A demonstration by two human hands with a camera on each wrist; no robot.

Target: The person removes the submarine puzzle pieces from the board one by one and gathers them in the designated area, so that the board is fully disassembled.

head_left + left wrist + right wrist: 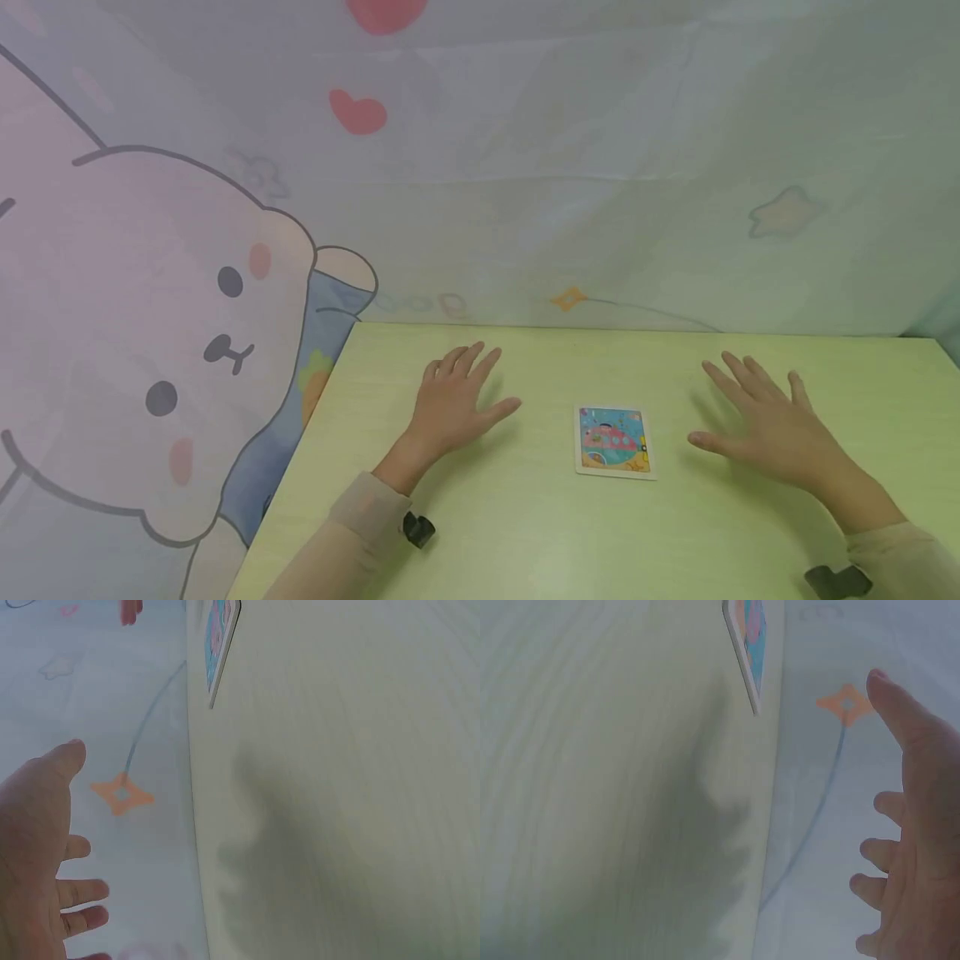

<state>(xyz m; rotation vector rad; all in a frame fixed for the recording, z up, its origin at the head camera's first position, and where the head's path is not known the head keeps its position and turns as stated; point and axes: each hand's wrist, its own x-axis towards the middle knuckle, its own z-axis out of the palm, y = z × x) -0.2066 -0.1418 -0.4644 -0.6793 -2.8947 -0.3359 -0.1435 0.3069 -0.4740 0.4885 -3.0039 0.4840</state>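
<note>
Left hand [452, 408] and right hand [772, 429], fingers spread and holding nothing, hover either side of a flat illustrated card [613, 441] on the table [510, 533].

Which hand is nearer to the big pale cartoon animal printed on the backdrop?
Left: the left hand is right of the cartoon animal; the right hand is farther right, beyond the square white-edged card.
</note>
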